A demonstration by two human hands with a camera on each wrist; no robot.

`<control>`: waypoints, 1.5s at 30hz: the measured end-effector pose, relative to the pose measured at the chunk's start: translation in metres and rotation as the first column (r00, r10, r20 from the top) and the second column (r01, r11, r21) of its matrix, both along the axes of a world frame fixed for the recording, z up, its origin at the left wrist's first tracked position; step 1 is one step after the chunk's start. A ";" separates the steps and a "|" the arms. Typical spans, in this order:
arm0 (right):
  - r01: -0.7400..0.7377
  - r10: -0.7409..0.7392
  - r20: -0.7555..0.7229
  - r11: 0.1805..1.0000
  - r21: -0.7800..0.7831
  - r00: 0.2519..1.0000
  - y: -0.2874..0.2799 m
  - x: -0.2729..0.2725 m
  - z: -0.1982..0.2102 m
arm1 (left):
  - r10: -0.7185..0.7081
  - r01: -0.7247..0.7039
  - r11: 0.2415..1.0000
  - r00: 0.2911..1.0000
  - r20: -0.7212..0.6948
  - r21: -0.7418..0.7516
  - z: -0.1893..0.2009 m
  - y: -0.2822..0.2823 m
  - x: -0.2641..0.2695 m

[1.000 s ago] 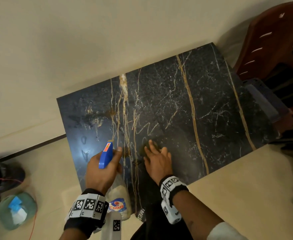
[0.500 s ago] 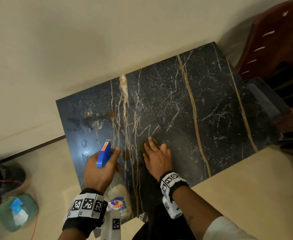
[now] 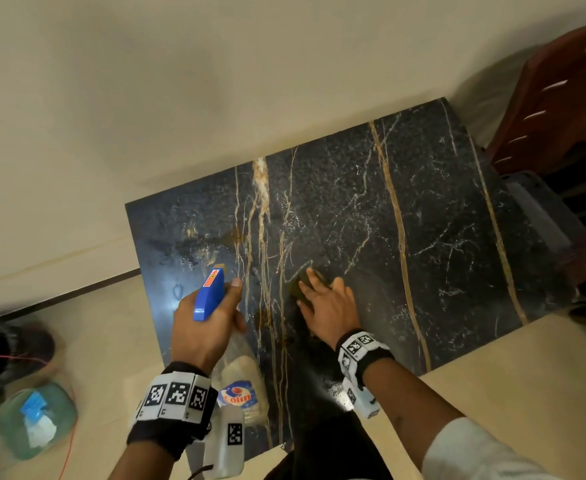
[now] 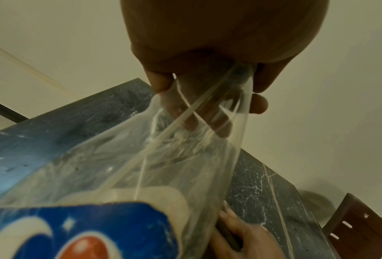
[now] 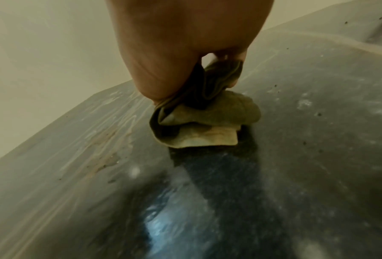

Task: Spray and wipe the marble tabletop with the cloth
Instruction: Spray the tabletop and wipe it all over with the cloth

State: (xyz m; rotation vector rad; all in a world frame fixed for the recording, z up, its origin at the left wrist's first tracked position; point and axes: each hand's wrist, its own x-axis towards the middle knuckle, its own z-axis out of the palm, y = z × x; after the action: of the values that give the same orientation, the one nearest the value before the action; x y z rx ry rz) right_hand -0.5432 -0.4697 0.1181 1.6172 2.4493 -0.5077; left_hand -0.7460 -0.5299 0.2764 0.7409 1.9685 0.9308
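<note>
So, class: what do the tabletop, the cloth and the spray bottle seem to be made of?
Tabletop: polished dark marble, gold and white veins, glossy reflections.
Cloth: soft olive fabric, crumpled in folds.
Spray bottle: probably clear plastic, see-through body, blue head.

Cloth (image 3: 304, 285): we see only a dark edge past the right hand (image 3: 329, 306); the rest lies under its fingers. Bottle (image 4: 123, 184): label cut off by the left wrist picture's lower edge, neck hidden inside the left hand (image 4: 207, 52). Chair (image 3: 558, 109), far right of the right hand: cropped, blurred.
</note>
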 end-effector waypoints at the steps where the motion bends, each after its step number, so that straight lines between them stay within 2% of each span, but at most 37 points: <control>1: 0.002 -0.002 -0.001 1.000 -0.004 1.000 0.007 0.005 0.000 | -0.003 0.003 1.000 1.000 0.003 -0.015 0.000 0.000 -0.001; 3: 0.132 -0.132 0.009 0.991 -0.013 0.991 0.018 0.015 -0.003 | 0.005 -0.005 1.000 1.000 0.012 -0.023 0.001 0.001 -0.003; 5: 0.310 -0.310 0.033 0.951 0.012 0.950 0.022 0.013 -0.006 | 0.017 -0.017 1.000 1.000 0.010 -0.016 0.002 0.000 -0.007; 7: 0.402 -0.403 0.046 0.915 0.034 0.914 0.021 -0.001 -0.005 | 0.027 -0.027 1.000 1.000 0.001 -0.013 0.002 -0.001 -0.010; 9: 0.324 -0.324 0.019 0.946 0.016 0.946 0.014 -0.015 -0.002 | 0.030 -0.030 0.999 1.000 -0.003 -0.017 0.001 -0.001 -0.011; 11: 0.075 -0.075 -0.009 0.997 0.020 0.997 0.009 -0.020 -0.002 | 0.009 -0.009 1.000 1.000 -0.014 -0.019 -0.002 0.002 -0.011; 13: -0.086 0.087 -0.011 0.996 0.033 0.996 0.016 -0.012 -0.004 | -0.017 0.016 1.000 1.000 -0.023 -0.015 -0.002 0.005 -0.009; 14: -0.079 0.080 -0.010 0.996 0.036 0.997 0.023 -0.007 -0.005 | -0.020 0.020 1.000 0.999 -0.026 -0.013 -0.002 0.007 -0.008; 16: 0.092 -0.092 -0.017 0.995 0.033 0.996 0.036 0.001 -0.007 | -0.020 0.020 1.000 0.999 -0.032 -0.018 0.000 0.010 -0.008; 18: 0.281 -0.281 -0.009 0.959 0.046 0.960 0.042 -0.003 -0.008 | -0.002 0.001 1.000 0.999 -0.042 -0.015 0.001 0.012 -0.009; 20: 0.373 -0.374 0.015 0.926 0.051 0.927 0.039 -0.017 -0.008 | 0.004 -0.005 1.000 0.999 -0.052 -0.010 -0.001 0.012 -0.012; 22: 0.312 -0.313 0.013 0.950 0.031 0.950 0.030 -0.032 -0.006 | 0.009 -0.010 1.000 0.999 -0.043 -0.014 -0.003 0.015 -0.011; 25: 0.005 -0.006 0.014 0.999 0.040 1.000 0.021 -0.040 -0.007 | -0.004 0.003 1.000 0.999 -0.033 -0.031 -0.008 0.020 -0.008; 27: -0.095 0.095 0.012 0.994 0.057 0.995 0.034 -0.030 -0.008 | 0.001 -0.002 0.999 1.000 -0.023 -0.043 -0.008 0.025 -0.006; 28: -0.068 0.068 0.003 0.996 0.065 0.998 0.042 -0.023 -0.009 | 0.010 -0.010 0.999 1.000 -0.014 -0.043 -0.008 0.027 -0.005; 30: 0.121 -0.121 -0.012 0.990 0.076 0.993 0.058 -0.011 -0.009 | 0.038 -0.038 0.998 0.999 -0.004 -0.044 -0.006 0.030 -0.004; 32: 0.303 -0.303 -0.011 0.951 0.066 0.953 0.067 -0.011 -0.010 | 0.041 -0.041 0.998 0.999 -0.006 -0.050 -0.008 0.030 -0.007; 34: 0.379 -0.380 0.008 0.924 0.054 0.925 0.067 -0.022 -0.009 | 0.021 -0.023 0.998 1.000 -0.022 -0.053 -0.009 0.029 -0.008; 36: 0.327 -0.327 -0.012 0.945 0.022 0.945 0.060 -0.036 -0.006 | 0.013 -0.014 0.999 0.999 -0.036 -0.032 -0.010 0.030 -0.007; 38: 0.140 -0.138 -0.042 0.990 0.037 0.990 0.053 -0.042 -0.008 | 0.003 -0.003 1.000 0.999 -0.042 -0.005 -0.011 0.033 -0.004; 41: -0.068 0.074 -0.069 0.994 0.086 0.995 0.063 -0.032 -0.012 | 0.017 -0.018 1.000 0.999 -0.040 -0.018 -0.011 0.040 0.001; 43: -0.051 0.055 -0.061 0.996 0.070 0.997 0.081 -0.021 -0.014 | 0.014 -0.015 1.000 1.000 -0.026 -0.025 -0.012 0.045 0.002; 45: 0.123 -0.121 -0.045 0.990 0.062 0.992 0.094 -0.018 -0.013 | 0.024 -0.024 0.999 1.000 -0.014 -0.035 -0.013 0.048 0.000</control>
State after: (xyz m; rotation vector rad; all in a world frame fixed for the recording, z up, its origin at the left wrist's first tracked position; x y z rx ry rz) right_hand -0.5611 -0.3761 0.1052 1.8087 2.4305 -0.4892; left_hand -0.7458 -0.4821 0.2636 0.7066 2.0043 0.9056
